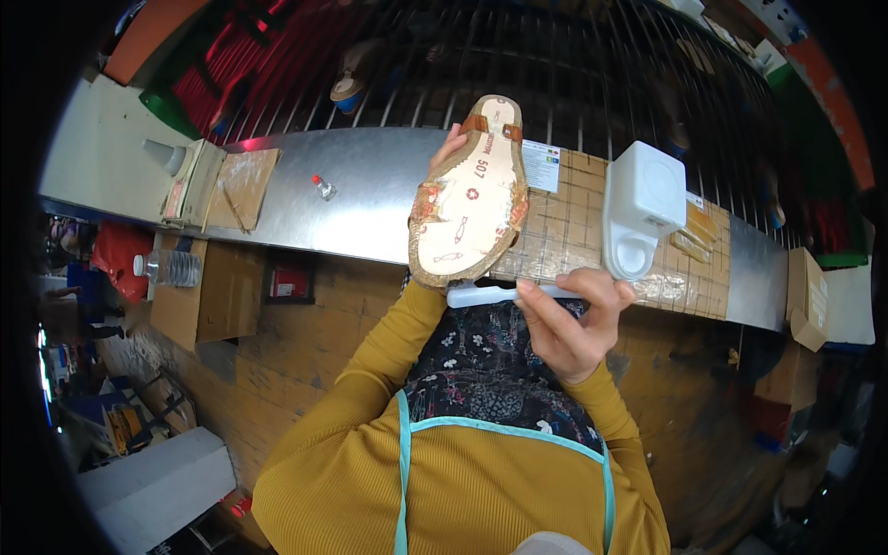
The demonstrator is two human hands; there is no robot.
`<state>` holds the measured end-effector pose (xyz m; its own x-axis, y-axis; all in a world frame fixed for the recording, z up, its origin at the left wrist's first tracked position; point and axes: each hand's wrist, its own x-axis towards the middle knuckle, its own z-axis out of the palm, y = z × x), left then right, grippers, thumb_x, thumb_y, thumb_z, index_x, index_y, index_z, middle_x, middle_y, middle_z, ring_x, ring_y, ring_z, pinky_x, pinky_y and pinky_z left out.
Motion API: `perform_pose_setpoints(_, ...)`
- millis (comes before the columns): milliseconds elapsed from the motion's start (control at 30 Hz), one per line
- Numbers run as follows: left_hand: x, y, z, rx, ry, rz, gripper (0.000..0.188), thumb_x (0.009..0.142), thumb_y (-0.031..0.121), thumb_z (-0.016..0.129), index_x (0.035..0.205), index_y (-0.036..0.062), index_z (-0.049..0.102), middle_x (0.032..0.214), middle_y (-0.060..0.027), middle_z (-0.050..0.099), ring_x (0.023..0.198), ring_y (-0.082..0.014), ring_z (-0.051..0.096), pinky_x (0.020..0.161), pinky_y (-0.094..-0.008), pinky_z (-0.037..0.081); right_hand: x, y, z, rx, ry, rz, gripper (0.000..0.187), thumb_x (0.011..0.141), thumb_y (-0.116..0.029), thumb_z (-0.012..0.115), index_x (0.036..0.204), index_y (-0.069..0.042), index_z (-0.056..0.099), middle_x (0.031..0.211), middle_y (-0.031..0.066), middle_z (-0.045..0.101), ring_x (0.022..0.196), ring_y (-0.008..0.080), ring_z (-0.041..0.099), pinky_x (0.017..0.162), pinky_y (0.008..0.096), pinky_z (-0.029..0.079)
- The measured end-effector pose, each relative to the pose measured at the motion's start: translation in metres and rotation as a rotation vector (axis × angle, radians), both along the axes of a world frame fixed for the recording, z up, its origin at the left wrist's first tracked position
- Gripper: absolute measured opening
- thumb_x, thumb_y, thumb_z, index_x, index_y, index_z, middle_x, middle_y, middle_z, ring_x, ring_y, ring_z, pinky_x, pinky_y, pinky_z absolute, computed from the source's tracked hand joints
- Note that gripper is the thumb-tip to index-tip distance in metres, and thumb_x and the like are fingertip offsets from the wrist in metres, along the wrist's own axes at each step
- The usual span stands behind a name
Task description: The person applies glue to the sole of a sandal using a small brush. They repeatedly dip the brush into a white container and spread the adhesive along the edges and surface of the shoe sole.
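Observation:
An unfinished sandal (pixel 470 199) is held upright over the near edge of the metal bench, its pale, red-printed underside facing me. Brown and orange straps are folded over its sides. My left hand (pixel 449 148) grips it from behind; only some fingers show at its upper left edge. My right hand (pixel 583 324) pinches a white-handled brush (pixel 486 295), which lies sideways just below the sandal's near end. The brush's bristles are hard to make out there. To the right of the sandal, a white plastic dispenser pot (pixel 646 190) with a round cup stands on cardboard.
The metal bench (pixel 361 185) runs across, with a conveyor of bars (pixel 573 83) beyond it carrying shoes. Taped cardboard (pixel 578 222) covers its right part. A small red-capped bottle (pixel 323 188) and a stained board (pixel 242 190) lie leftward. Below stands a cardboard box (pixel 217 291).

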<state>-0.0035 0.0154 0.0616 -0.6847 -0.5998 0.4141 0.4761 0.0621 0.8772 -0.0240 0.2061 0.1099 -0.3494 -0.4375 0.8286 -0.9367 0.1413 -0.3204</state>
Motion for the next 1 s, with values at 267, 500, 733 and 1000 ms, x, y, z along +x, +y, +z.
perform_pose_setpoints(267, -0.005, 0.002, -0.015, 0.254, 0.094, -0.169, 0.077, 0.079, 0.003, 0.074, 0.143, 0.0055, 0.032, 0.137, -0.0168, 0.045, 0.12, -0.0255, 0.054, 0.093, -0.0382, 0.057, -0.003, 0.0, -0.006, -0.009, -0.041, -0.03, 0.04, 0.061, -0.011, 0.085, 0.099, -0.02, 0.077, 0.093, 0.0, 0.049, 0.08, 0.0148, 0.054, 0.085, 0.0321, 0.025)
perform_pose_setpoints(500, -0.005, 0.021, -0.005, 0.361, 0.22, -0.249, 0.072, 0.081, 0.009, 0.074, 0.141, 0.0062, 0.035, 0.146, -0.0155, 0.036, 0.128, -0.0296, 0.047, 0.092, -0.0409, 0.058, -0.016, -0.003, -0.015, -0.076, -0.123, -0.05, 0.037, 0.061, -0.011, 0.086, 0.096, -0.02, 0.077, 0.095, 0.0025, 0.051, 0.078, 0.0156, 0.053, 0.081, 0.0317, 0.028)
perform_pose_setpoints(733, -0.002, 0.017, -0.005, 0.266, 0.06, -0.173, 0.081, 0.076, 0.016, 0.079, 0.142, 0.0036, 0.033, 0.146, -0.0171, 0.038, 0.129, -0.0289, 0.046, 0.097, -0.04, 0.053, -0.01, 0.005, -0.023, -0.109, -0.223, -0.023, 0.038, 0.061, -0.01, 0.085, 0.097, -0.018, 0.077, 0.093, 0.0027, 0.053, 0.078, 0.0155, 0.053, 0.08, 0.0318, 0.028)
perform_pose_setpoints(1000, 0.002, 0.019, 0.001, 0.22, -0.021, -0.077, 0.094, 0.062, 0.009, 0.089, 0.14, 0.0037, 0.036, 0.145, -0.0164, 0.04, 0.128, -0.0244, 0.047, 0.107, -0.0367, 0.043, -0.007, 0.002, 0.003, 0.032, -0.109, -0.068, 0.036, 0.063, -0.014, 0.084, 0.098, -0.018, 0.076, 0.09, -0.0009, 0.055, 0.076, 0.0132, 0.053, 0.081, 0.0326, 0.027)
